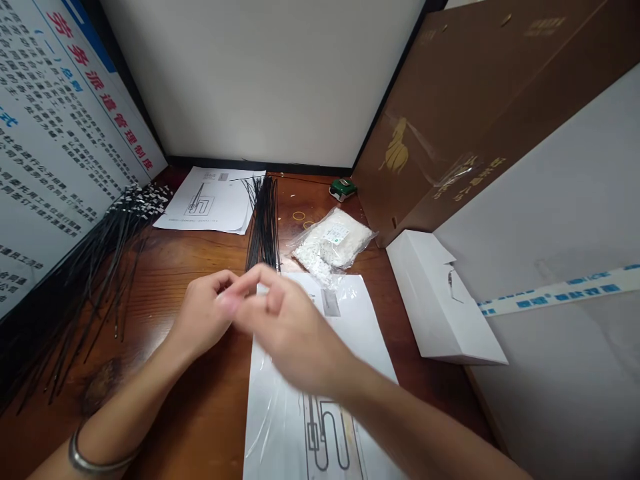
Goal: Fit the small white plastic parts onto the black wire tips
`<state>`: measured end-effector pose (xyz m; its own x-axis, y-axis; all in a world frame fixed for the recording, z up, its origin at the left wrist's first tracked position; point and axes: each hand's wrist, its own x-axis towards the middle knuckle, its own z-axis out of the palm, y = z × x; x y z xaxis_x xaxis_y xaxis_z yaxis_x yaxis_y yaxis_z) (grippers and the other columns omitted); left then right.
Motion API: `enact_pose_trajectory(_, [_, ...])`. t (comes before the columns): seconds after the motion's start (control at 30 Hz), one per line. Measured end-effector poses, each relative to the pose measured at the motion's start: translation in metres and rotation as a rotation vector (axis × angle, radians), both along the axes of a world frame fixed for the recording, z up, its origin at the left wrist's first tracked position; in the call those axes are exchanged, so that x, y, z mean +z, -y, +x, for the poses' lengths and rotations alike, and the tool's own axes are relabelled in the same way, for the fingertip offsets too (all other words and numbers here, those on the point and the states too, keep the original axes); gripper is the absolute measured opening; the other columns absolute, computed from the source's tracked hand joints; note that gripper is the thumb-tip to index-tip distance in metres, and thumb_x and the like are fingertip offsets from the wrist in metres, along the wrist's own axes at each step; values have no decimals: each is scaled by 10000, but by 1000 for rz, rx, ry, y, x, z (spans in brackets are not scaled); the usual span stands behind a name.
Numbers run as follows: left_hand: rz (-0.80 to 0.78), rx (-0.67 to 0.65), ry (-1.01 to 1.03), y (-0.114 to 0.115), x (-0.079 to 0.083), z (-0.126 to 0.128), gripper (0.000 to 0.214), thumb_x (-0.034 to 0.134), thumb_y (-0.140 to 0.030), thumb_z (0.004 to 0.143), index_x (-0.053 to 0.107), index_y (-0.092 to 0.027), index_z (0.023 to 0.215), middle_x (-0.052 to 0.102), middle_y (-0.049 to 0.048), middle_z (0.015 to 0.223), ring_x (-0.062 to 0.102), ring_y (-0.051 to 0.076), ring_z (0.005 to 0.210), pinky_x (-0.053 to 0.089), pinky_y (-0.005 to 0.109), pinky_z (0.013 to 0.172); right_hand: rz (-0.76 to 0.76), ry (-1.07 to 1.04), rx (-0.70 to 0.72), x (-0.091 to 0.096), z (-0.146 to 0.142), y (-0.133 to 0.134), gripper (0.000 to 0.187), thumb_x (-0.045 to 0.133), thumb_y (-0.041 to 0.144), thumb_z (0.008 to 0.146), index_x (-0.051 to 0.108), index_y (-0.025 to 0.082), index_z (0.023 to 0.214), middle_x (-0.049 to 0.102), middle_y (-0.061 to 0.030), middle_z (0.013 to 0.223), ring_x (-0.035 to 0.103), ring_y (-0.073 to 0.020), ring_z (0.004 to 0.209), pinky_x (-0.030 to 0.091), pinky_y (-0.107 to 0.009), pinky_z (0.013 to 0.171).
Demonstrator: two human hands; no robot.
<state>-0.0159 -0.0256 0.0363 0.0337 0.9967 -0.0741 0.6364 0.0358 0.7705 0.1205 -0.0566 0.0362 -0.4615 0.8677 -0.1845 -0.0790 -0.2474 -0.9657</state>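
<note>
Above the table's middle, my left hand point(200, 317) and my right hand point(287, 333) meet fingertip to fingertip. Both are closed in a pinch, and blur hides whatever is between the fingers. Just beyond them lies a bundle of thin black wires point(263, 223). Under my right hand and forearm is a plastic-covered sheet with a line diagram point(285, 413). Behind it rests a clear bag of small white parts point(333, 243), some near its lower left end. To the left, a second bundle of black wires with white ends point(120, 230) leans on the printed board.
A printed diagram sheet point(220, 200) lies at the back left. A green tape measure point(343, 189) and yellow rings point(299, 216) are at the back. A white box point(440, 300) stands right, beside a large brown box point(450, 113). Panels enclose the table.
</note>
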Motion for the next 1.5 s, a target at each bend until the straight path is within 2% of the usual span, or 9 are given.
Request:
enact_pose_trajectory(0.13, [8, 61, 116, 28, 2, -5, 276, 514, -392, 805, 624, -195, 646, 665, 9, 685, 596, 178, 694, 441, 259, 641, 177, 146, -293, 1, 16, -45, 139, 566, 304, 869, 482, 210, 809, 407, 99, 508, 415, -72, 418, 320, -198, 398])
enact_pose_trajectory(0.3, [-25, 61, 134, 52, -1, -6, 269, 536, -399, 795, 642, -216, 628, 665, 11, 663, 605, 189, 684, 450, 262, 624, 69, -52, -89, -15, 11, -45, 146, 549, 331, 878, 464, 212, 876, 580, -51, 1110, 666, -133, 817, 546, -242, 556])
enact_pose_trajectory(0.47, [-59, 3, 194, 58, -5, -7, 277, 537, -390, 788, 619, -204, 599, 616, 14, 604, 534, 158, 572, 406, 252, 532, 168, -7, -53, -8, 3, -31, 108, 511, 286, 914, 465, 204, 862, 683, -48, 938, 648, -141, 934, 539, -318, 792])
enact_pose_trajectory(0.7, [-257, 129, 486, 21, -11, -17, 511, 433, -604, 826, 565, -160, 612, 431, -19, 459, 363, 106, 417, 285, 227, 399, 322, 211, -56, 8, 8, -24, 94, 482, 275, 924, 489, 204, 863, 684, -21, 794, 650, -141, 767, 497, -315, 728])
enact_pose_trajectory(0.83, [-324, 59, 558, -8, -10, -11, 439, 484, -551, 820, 575, -153, 658, 518, -9, 500, 382, 92, 400, 255, 212, 383, 316, 199, -24, 18, 9, -19, 96, 467, 251, 923, 456, 209, 837, 655, 2, 722, 651, -140, 749, 499, -312, 730])
enact_pose_trajectory(0.97, [-375, -31, 617, -31, -11, 0, 324, 553, -449, 816, 640, -140, 775, 652, 29, 649, 518, 111, 508, 373, 226, 475, 303, 272, 129, 19, 3, -7, 107, 446, 210, 915, 456, 208, 809, 646, 3, 681, 612, -134, 672, 483, -293, 686])
enact_pose_trajectory(1.13, [-365, -19, 549, -49, -12, 14, 240, 520, -313, 844, 643, -116, 784, 674, 53, 689, 308, 44, 383, 205, 219, 394, 310, 328, 275, 21, -7, 10, 77, 429, 158, 884, 458, 202, 829, 649, 5, 667, 576, -122, 618, 439, -239, 602])
enact_pose_trajectory(1.27, [-321, -27, 556, -56, -13, 16, 279, 494, -318, 865, 644, -100, 778, 669, 67, 664, 300, 42, 374, 193, 216, 388, 288, 348, 357, 25, -10, 22, 57, 437, 171, 868, 480, 207, 861, 651, 10, 683, 587, -121, 603, 436, -218, 574])
enact_pose_trajectory(1.5, [-301, -14, 540, -74, -22, 11, 250, 471, -279, 877, 623, -102, 785, 655, 61, 630, 323, 43, 339, 201, 206, 354, 178, 437, 536, -15, -35, 69, 80, 610, 261, 761, 616, 259, 842, 682, 9, 720, 605, -146, 534, 389, -228, 447])
